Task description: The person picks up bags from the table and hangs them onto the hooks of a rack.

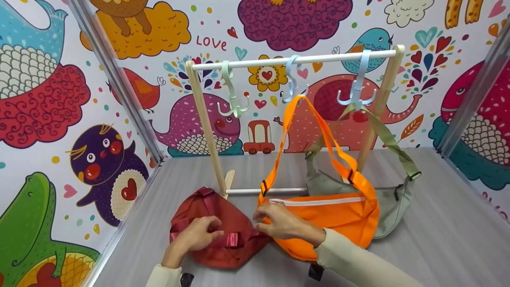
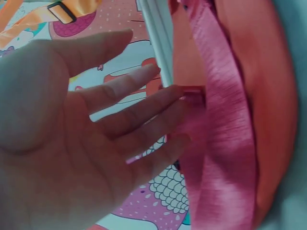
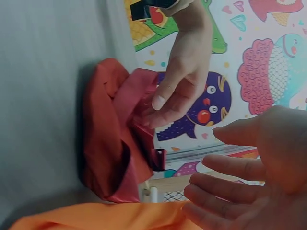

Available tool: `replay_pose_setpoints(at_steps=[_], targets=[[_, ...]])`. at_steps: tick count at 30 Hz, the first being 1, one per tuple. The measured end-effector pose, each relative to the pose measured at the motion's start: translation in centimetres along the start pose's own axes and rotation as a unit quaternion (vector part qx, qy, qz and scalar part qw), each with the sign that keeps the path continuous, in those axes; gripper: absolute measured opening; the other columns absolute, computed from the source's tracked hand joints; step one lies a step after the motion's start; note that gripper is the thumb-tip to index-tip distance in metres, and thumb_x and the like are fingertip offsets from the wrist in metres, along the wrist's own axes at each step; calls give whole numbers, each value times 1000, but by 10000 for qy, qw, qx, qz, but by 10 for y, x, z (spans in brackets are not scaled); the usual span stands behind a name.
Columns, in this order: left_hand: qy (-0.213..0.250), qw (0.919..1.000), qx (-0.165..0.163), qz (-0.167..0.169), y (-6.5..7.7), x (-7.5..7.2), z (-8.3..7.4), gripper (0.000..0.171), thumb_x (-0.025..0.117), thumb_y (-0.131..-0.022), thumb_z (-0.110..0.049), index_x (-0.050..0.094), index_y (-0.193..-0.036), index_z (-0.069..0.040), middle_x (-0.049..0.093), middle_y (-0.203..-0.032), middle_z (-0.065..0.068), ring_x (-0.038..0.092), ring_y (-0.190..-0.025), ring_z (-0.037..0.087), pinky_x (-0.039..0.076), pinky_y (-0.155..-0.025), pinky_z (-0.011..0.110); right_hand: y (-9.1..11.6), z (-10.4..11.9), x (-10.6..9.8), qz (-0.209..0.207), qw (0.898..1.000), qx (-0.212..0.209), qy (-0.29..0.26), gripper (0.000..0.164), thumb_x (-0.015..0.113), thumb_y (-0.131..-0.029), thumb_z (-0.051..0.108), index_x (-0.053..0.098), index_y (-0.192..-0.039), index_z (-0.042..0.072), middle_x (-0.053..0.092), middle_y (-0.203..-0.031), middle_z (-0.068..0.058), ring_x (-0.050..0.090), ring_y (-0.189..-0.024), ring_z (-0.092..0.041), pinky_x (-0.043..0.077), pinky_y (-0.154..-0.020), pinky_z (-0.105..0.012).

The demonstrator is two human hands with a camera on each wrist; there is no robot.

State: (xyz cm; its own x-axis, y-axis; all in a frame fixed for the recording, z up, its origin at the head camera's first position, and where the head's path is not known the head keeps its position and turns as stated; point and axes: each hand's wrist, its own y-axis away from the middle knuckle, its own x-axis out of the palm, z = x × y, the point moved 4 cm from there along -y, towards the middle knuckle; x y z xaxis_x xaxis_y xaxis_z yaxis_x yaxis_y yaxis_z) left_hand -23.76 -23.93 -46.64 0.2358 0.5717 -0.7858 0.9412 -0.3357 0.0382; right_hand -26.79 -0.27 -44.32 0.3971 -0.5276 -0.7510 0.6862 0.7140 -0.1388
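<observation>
A red bag (image 1: 229, 255) with a glossy strap (image 2: 230, 120) lies on the grey table. My left hand (image 1: 197, 235) hovers over its left part, fingers loosely bent and spread, palm bare. My right hand (image 1: 283, 223) is between the red bag and the orange bag (image 1: 334, 215), overlapping the orange one's left end in the head view. In the right wrist view the right hand (image 3: 244, 182) has its fingers spread and holds nothing. The orange bag's strap (image 1: 326, 133) reaches up to the middle blue hook (image 1: 293, 79).
A wooden rack with a white top bar (image 1: 259, 62) stands behind the bags. An unoccupied pale green hook (image 1: 233, 95) hangs at left. From the right blue hook (image 1: 358, 85) a grey-green bag (image 1: 394, 215) hangs by its strap, partly behind the orange one. Printed walls (image 1: 99, 255) enclose the table.
</observation>
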Motion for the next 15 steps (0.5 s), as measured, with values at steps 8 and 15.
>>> replay_pose_setpoints(at_steps=[8,15], targets=[[-235,9996,-25,-176,-4,3,2,25,74,-87,-11,66,-108,2,63,-100,14,58,-99,33,47,-89,54,-2,-4,15,147,9995,-80,262,20,68,-93,23,70,-106,8,70,-101,-6,63,-97,-26,49,-87,-33],[-549,9979,85,-342,-8,5,3,29,76,-85,-10,66,-111,1,60,-112,13,53,-112,33,44,-96,55,-4,-6,23,436,9990,16,109,24,69,-93,22,69,-112,6,68,-100,-7,61,-91,-17,49,-82,-27]])
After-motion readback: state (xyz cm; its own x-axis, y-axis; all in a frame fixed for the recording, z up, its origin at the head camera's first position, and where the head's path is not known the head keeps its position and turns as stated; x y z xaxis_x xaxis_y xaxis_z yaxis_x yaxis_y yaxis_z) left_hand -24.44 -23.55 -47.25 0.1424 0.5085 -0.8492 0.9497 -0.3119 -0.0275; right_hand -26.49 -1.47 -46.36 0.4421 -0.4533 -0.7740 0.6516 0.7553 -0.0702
